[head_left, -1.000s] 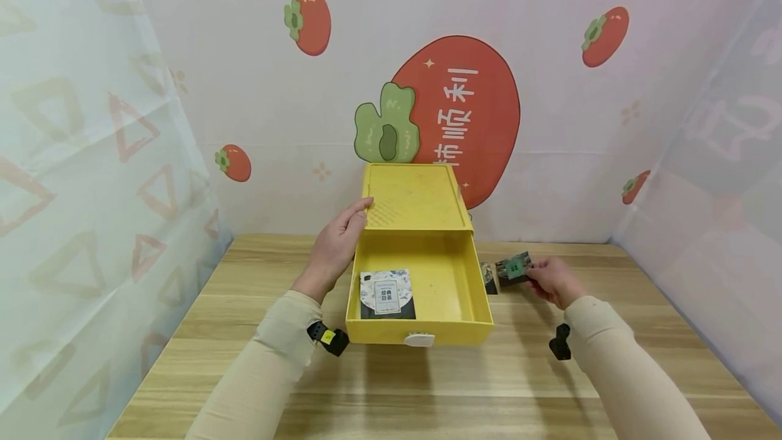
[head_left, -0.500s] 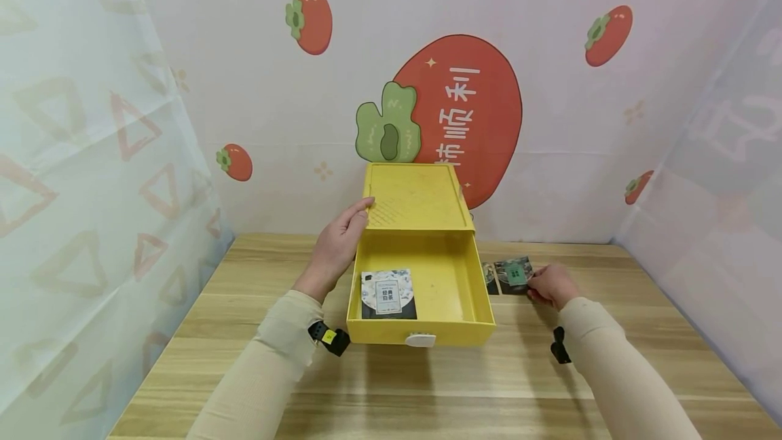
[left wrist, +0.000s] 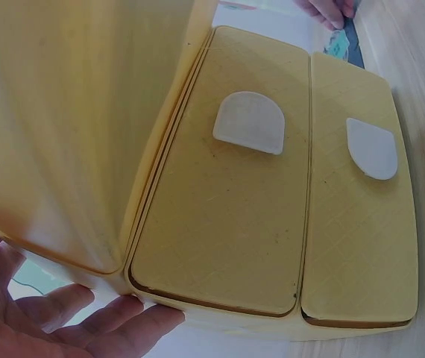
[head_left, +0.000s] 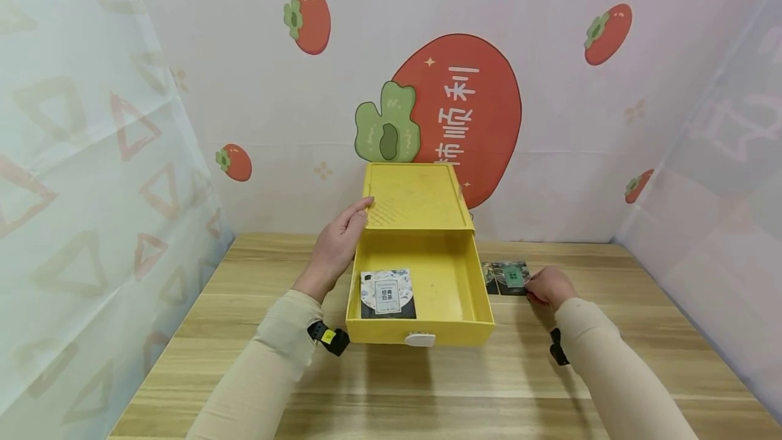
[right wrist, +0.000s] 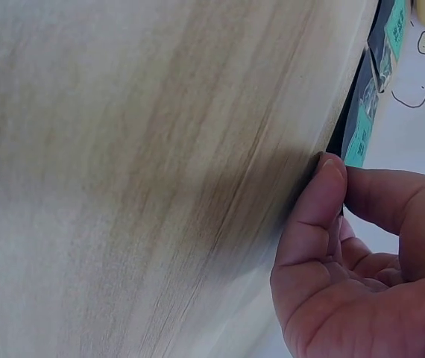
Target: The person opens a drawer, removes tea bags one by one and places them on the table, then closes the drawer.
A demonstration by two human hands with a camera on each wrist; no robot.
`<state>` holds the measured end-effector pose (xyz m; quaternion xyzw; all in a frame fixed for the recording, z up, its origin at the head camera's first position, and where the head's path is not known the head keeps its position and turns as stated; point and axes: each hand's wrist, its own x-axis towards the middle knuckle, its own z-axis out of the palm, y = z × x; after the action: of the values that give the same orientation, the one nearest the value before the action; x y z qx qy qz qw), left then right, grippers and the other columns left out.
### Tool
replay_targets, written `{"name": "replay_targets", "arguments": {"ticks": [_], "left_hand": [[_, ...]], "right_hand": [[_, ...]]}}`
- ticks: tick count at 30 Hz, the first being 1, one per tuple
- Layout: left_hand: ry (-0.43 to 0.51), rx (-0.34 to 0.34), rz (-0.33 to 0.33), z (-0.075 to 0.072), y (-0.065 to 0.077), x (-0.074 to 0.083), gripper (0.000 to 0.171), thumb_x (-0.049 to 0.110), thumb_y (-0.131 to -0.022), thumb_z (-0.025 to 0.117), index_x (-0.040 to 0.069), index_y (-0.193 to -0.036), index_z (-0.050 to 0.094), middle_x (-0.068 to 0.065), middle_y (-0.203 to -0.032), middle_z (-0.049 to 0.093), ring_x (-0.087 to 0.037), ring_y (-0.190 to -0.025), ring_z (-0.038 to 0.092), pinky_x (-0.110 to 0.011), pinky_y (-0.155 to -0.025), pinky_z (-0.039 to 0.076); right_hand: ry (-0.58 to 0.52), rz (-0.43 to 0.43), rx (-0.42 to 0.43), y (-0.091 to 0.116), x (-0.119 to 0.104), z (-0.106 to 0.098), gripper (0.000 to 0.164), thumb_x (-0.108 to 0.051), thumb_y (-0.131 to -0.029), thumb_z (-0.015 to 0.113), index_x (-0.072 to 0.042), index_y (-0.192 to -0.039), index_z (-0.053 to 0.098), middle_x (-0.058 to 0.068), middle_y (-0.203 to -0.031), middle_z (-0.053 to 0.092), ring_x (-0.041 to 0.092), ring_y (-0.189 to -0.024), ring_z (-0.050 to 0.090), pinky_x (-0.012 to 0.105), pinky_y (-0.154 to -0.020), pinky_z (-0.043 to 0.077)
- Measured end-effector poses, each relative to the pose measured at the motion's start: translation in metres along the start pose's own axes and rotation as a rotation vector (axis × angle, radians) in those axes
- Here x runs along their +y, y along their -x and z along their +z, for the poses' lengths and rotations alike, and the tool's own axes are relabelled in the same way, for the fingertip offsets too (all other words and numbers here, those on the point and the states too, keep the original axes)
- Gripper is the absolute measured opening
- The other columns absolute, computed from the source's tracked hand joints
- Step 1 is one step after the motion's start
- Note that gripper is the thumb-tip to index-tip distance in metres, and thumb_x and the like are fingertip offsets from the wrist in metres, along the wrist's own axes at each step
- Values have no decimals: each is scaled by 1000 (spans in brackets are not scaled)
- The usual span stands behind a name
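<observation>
A yellow drawer cabinet (head_left: 415,195) stands on the table with its top drawer (head_left: 449,287) pulled out. In the drawer's front left lies a tea packet (head_left: 387,294) with a white floral print and a dark base. My left hand (head_left: 334,250) rests against the cabinet's left side, its fingertips at the top edge; the left wrist view shows the fingers (left wrist: 134,328) along the side wall. To the right of the cabinet, my right hand (head_left: 552,286) pinches the near right edge of a dark tea packet (head_left: 512,277) with a green label, low at the tabletop.
Another dark packet (head_left: 489,280) lies between the held one and the cabinet. Two lower drawers (left wrist: 220,216) are closed, with white tab handles (left wrist: 250,123). A printed cloth backdrop (head_left: 263,87) rises behind the wooden table (head_left: 464,399).
My right hand has lowered the dark tea packet from a tilted, raised position to lie flat at the table beside the other packet. The left hand and drawer have stayed put.
</observation>
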<state>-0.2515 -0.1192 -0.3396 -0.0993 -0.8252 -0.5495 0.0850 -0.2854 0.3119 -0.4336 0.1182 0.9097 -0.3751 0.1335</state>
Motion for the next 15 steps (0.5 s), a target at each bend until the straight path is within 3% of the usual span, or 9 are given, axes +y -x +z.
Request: {"name": "replay_targets", "arguments": {"ticks": [8,15], "left_hand": [[9,2,-9,0,0,2,46,46,-111,39,34,-153,54,6,-161,47,-19,-152,39,-46,-124,32],[16,-1,0,0,0,1,45,45,-111,40,33,-152,54,6,-161,48,-19,-152,39,-45,-124,32]], "right_hand": [[31,3,-4,0,-1,0,22,-2,-98,55,11,-92,73,-3,-58,61,5,-50,57,18,-51,49],[39,-5,-5,0,1,-2,23,-2,-97,56,7,-83,72,-2,-58,62,5,-50,57,19,-50,48]]}}
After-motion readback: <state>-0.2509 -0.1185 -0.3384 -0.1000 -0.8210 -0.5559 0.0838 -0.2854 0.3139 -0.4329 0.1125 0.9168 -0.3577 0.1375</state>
